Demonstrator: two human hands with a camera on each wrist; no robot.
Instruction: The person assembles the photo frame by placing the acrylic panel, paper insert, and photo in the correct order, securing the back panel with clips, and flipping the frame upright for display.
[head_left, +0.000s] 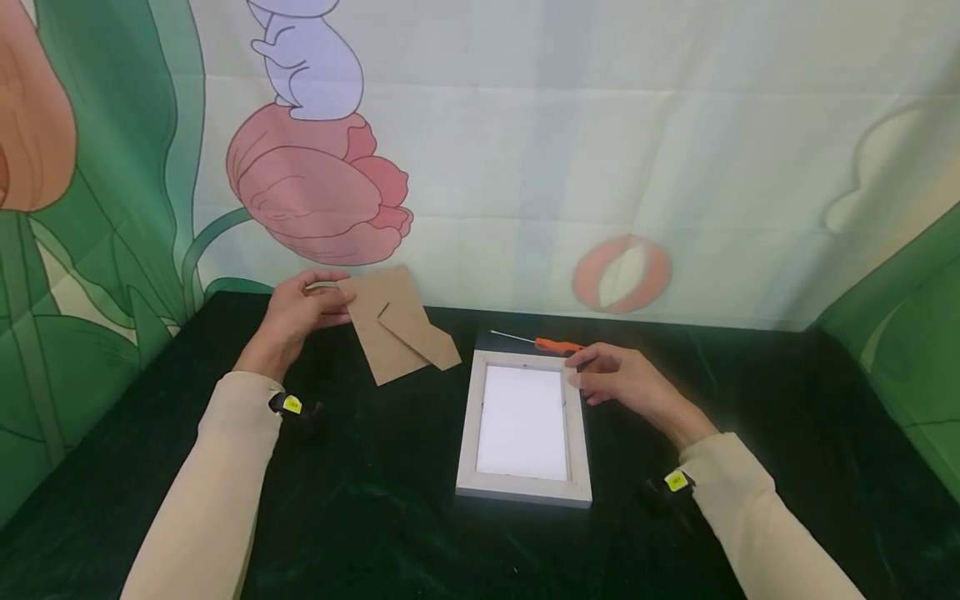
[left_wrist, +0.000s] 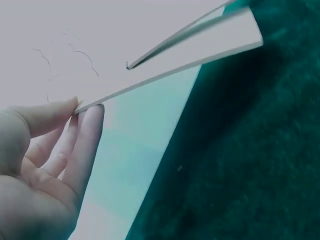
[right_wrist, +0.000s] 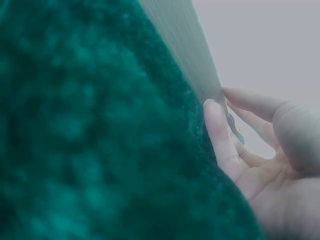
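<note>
My left hand (head_left: 288, 317) pinches a brown backing board (head_left: 375, 337) at its upper left edge, thumb on one side and fingers on the other. The board is held tilted over the dark cloth, left of the frame. Its stand leg (head_left: 423, 335) sticks out from a slot; the left wrist view shows the leg (left_wrist: 225, 37) angled away from the board. A pale picture frame (head_left: 467, 433) lies flat with a white sheet (head_left: 523, 421) inside. At the frame's upper right corner, my right hand (head_left: 618, 382) grips the edge between thumb and fingers.
Just behind the frame lies a screwdriver (head_left: 555, 344) with an orange handle, partly over a dark grey flat piece (head_left: 495, 343). Dark green velvet cloth (head_left: 360, 517) covers the table. A printed curtain (head_left: 487, 167) hangs along the back and sides.
</note>
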